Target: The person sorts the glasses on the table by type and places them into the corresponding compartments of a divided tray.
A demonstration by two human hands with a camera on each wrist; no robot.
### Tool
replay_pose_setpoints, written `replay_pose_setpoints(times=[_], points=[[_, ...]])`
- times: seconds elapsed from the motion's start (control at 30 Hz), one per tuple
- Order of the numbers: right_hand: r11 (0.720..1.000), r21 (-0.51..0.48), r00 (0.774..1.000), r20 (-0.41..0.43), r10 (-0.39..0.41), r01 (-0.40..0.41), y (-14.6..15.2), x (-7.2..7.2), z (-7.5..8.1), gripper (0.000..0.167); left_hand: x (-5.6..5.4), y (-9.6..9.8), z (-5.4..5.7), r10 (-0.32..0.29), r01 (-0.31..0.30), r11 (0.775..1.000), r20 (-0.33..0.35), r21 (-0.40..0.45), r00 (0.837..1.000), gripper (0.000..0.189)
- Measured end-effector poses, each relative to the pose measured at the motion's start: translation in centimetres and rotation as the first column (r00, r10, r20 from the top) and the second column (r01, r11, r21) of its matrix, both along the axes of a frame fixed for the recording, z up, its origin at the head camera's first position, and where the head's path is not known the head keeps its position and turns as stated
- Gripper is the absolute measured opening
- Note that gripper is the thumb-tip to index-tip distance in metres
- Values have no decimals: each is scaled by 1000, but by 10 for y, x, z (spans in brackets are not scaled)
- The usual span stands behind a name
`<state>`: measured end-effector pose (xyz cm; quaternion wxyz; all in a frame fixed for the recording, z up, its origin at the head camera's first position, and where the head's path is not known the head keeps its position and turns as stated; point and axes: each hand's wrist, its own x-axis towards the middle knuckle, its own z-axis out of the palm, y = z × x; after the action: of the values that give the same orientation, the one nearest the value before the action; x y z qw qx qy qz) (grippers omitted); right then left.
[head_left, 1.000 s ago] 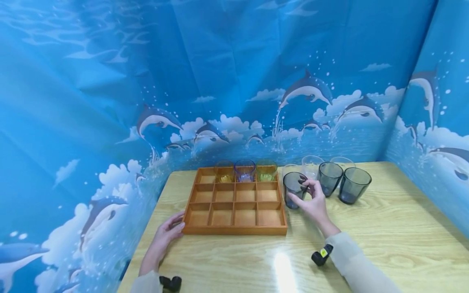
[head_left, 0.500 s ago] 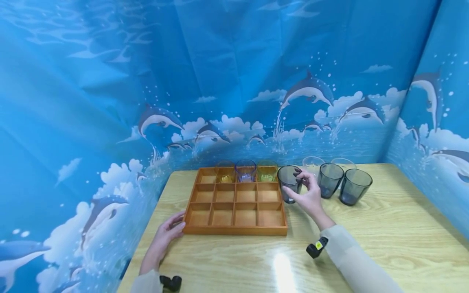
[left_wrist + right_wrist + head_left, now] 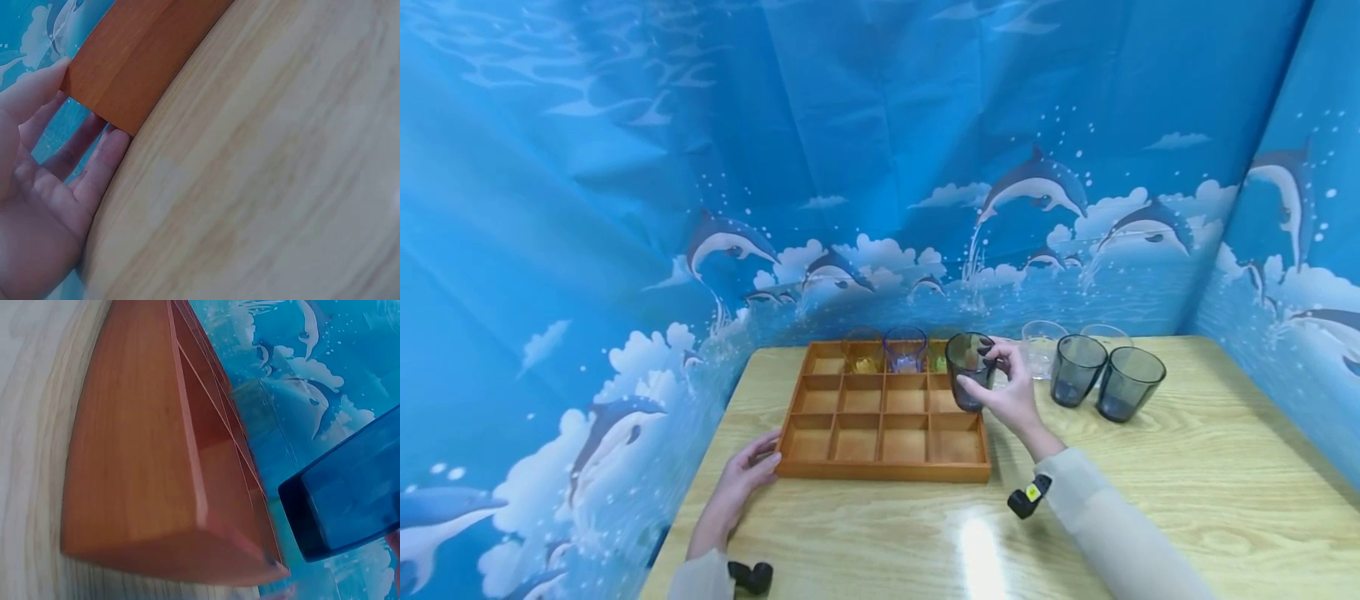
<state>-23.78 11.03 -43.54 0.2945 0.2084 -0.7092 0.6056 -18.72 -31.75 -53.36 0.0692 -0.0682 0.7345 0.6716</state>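
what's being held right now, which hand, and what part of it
The right hand holds a dark glass by its side wall. The left hand just touches the wooden tray near its front left corner.

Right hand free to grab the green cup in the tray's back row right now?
Probably not: the right hand already holds a dark glass, which partly covers the green cup in the head view.

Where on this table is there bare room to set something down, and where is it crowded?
Free: the table before the tray, between the sleeves; also right of the two standing grey glasses. Crowded: around those glasses, with clear glasses close behind.
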Motion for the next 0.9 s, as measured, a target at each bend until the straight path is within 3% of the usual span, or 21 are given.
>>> replay_pose_setpoints(times=[0.37,0.63,0.9], points=[[998,-5,998,13,64,-64,-27,-5,2,45,2,0,-2,7,-8,1000,-40,-20,999,56],[996,7,996,38,86,-87,-40,-8,3,45,2,0,-6,26,-26,1000,-28,-13,999,55],[996,-19,996,5,91,-91,-52,-15,3,44,1,-1,-5,20,-20,1000,-32,-13,999,55]])
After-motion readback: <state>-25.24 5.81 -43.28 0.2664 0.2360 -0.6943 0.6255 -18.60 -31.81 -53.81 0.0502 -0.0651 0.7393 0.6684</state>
